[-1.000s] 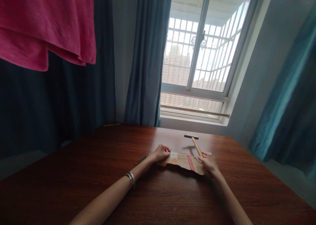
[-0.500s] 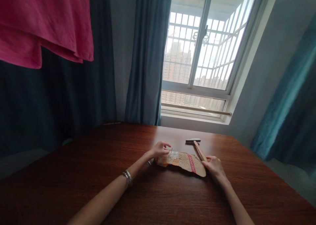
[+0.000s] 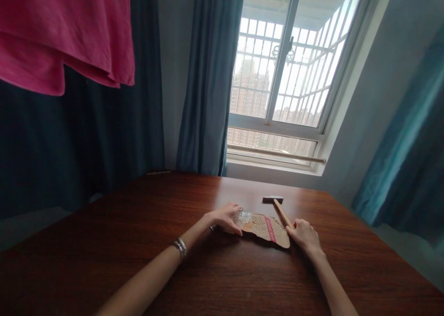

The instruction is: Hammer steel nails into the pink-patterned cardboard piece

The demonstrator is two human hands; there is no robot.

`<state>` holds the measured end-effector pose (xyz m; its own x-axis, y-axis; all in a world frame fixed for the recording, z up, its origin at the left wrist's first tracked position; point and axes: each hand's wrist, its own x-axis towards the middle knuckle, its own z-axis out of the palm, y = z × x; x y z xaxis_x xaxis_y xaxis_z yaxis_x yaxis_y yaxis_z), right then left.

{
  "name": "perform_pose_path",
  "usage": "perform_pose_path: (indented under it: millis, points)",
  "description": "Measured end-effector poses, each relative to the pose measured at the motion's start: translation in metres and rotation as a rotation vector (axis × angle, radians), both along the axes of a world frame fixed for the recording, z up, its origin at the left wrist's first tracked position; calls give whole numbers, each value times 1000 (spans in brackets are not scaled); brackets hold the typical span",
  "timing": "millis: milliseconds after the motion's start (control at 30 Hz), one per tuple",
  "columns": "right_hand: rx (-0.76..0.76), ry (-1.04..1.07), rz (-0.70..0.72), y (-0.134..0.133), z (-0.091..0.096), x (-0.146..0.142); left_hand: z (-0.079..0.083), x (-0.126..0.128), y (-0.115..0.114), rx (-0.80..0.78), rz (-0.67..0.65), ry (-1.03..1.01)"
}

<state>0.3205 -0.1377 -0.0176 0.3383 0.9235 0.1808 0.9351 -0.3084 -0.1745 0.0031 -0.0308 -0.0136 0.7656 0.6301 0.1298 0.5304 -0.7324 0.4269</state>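
A flat, irregular piece of cardboard [image 3: 258, 226] lies on the table, dotted with small dark marks or holes, with a pink stripe near its right end and a shiny clear patch toward the left. My left hand [image 3: 227, 218] grips its left end, thumb at the near edge and fingers on the far side. By those fingertips a thin dark nail [image 3: 242, 211] stands upright. My right hand [image 3: 305, 235] is closed around the wooden handle of a hammer [image 3: 283, 213]; the dark metal head rests on the table beyond the cardboard.
The brown wooden table [image 3: 194, 279] reaches toward a barred window [image 3: 277, 75]. Blue curtains [image 3: 204, 85] hang beside it, and a pink cloth [image 3: 93, 34] hangs at upper left. Partly hidden under my left wrist is a small metallic object [image 3: 212, 228].
My left hand has lowered from near the nail onto the cardboard's left end, its thumb moving to the near edge. My right hand still holds the hammer in nearly the same place.
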Motion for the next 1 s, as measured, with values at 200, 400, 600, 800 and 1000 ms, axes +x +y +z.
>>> perform_pose_path:
  millis: [200, 400, 600, 800, 1000]
  points:
    - [-56, 4, -18, -2, -5, -2, -2, 4, -10, 113, -10, 43]
    - [-135, 178, -44, 3, -2, 5, -1, 8, -17, 171, 19, 104]
    - [51, 41, -11, 4, 19, -16, -1, 9, -19, 208, 34, 151]
    - [231, 114, 661, 7, 27, -83, -2, 10, -19, 224, 40, 161]
    - [46, 220, 797, 17, 18, -102, 3, 10, -22, 219, 60, 179]
